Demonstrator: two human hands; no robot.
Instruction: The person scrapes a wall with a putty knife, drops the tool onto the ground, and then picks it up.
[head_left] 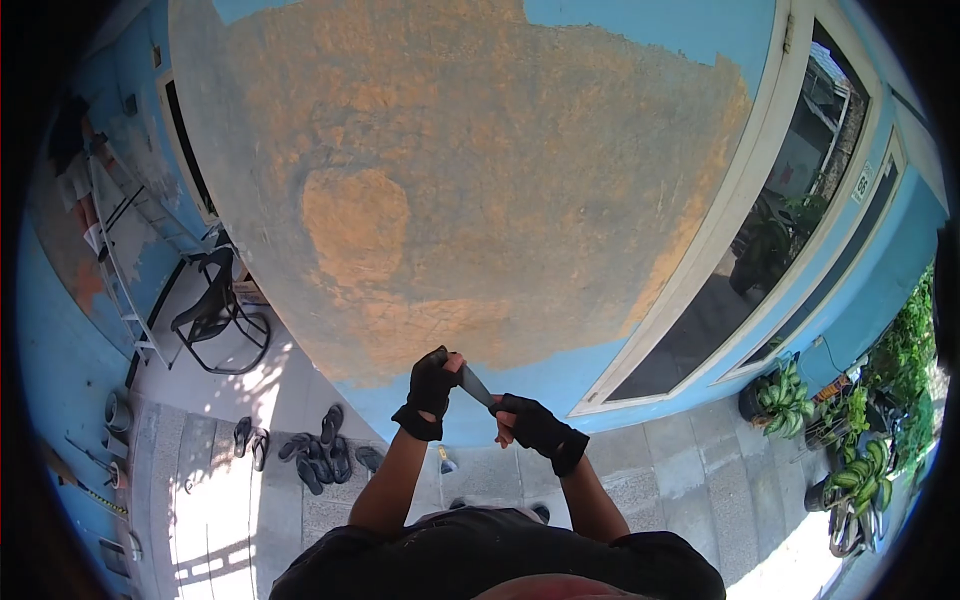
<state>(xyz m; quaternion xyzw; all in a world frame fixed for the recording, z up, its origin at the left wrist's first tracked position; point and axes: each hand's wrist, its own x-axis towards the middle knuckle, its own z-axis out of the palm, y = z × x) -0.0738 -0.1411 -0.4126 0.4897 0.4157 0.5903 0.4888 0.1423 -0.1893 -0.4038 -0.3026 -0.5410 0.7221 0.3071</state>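
Observation:
In the head view, my left hand [435, 385], in a black fingerless glove, is closed on the upper end of a thin grey sheet [478, 386]. The sheet looks like sandpaper, though its surface is hard to make out. My right hand [540, 428], gloved the same way, pinches the lower end, so the sheet slants between both hands. Just beyond them stands the wall [520, 200], with its blue paint stripped to patchy grey and orange plaster. Neither hand appears to touch it. A small tool with a yellow part [446, 460] lies on the floor below.
Several dark sandals [318, 458] lie on the tiles at left. Behind them are a black chair [215, 310] and a ladder [120, 255] with a person [75, 160] on it. A framed window [770, 230] and potted plants [780, 400] are at right.

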